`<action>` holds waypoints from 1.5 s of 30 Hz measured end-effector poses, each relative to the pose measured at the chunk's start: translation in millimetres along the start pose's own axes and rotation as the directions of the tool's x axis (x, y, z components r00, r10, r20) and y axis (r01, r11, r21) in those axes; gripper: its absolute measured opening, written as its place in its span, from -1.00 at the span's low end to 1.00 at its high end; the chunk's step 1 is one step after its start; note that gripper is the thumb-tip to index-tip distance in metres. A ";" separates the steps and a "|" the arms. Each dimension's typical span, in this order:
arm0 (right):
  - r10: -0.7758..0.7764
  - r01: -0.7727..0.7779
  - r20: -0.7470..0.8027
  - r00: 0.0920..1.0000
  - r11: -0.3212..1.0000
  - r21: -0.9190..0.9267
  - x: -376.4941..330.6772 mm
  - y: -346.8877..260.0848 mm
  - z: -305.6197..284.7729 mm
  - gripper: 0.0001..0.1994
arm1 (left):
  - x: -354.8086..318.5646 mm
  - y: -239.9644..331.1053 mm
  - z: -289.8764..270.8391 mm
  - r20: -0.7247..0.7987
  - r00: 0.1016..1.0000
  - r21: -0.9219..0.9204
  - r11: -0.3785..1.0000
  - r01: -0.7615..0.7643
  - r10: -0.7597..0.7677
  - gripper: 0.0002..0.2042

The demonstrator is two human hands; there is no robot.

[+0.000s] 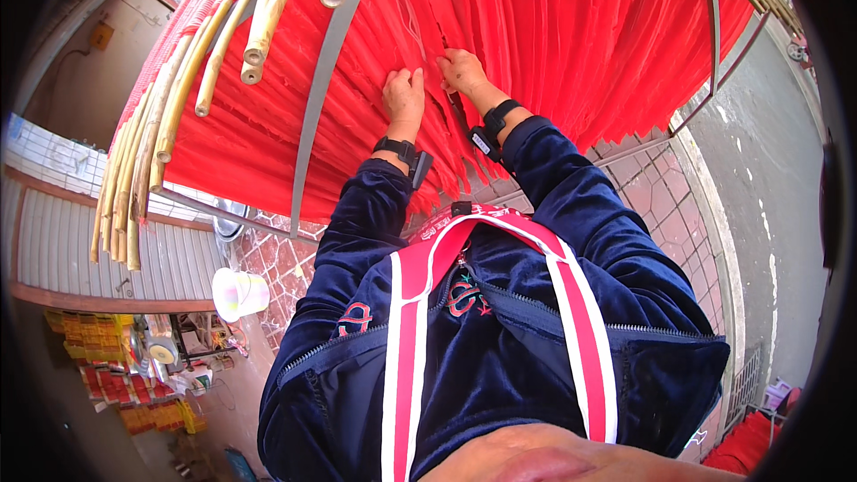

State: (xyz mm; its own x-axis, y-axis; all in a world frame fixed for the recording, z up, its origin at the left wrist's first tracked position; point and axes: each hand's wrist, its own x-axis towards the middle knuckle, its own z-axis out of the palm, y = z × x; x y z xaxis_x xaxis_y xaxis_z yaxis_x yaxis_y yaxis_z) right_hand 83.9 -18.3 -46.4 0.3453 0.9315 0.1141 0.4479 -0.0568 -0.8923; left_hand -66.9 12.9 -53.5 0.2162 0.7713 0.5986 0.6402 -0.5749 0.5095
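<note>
Many lengths of red cloth (pixel 553 62) hang close together in folds from a rack in front of me. My left hand (pixel 404 96) is closed on the edge of one of the hanging folds, its fingers curled inward. Just right of it and slightly farther off, my right hand (pixel 461 71) pinches the red cloth beside a narrow dark gap between the folds. The two hands are apart, and the cloth partly hides the fingertips. A black band with a small device sits on each of my wrists.
Bamboo poles (pixel 183 94) stick out at the upper left, with more at the upper right. A grey metal bar (pixel 326 80) of the rack crosses left of my hands. A white bucket (pixel 239 295) stands at left on the tiled paving (pixel 656 192); a road runs at right.
</note>
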 end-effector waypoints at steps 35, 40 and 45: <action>-0.071 0.177 -0.468 0.881 0.966 0.187 -12.9 72.4 -97.1 -0.80 | -11.4 -74.8 -83.3 -0.186 0.944 -0.152 0.957 0.247 -0.273 -0.75; -0.144 0.198 -0.256 0.956 0.960 0.196 -25.5 69.3 -60.8 -0.77 | -29.5 -54.3 -67.3 -0.050 0.988 -0.188 0.973 0.137 -0.149 -0.77; -0.167 0.176 -0.132 0.977 0.983 0.058 -27.3 55.8 -42.7 -0.74 | -31.3 -42.2 -51.5 -0.011 0.999 -0.218 0.975 0.030 -0.033 -0.77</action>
State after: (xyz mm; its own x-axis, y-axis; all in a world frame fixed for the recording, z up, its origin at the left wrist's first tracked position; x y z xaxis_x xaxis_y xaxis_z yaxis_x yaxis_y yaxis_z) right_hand 134.6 -62.3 -80.6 0.3715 0.8720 0.3186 0.4529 0.1293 -0.8821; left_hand -138.7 -1.0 -61.9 0.1867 0.7870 0.5881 0.4703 -0.5971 0.6498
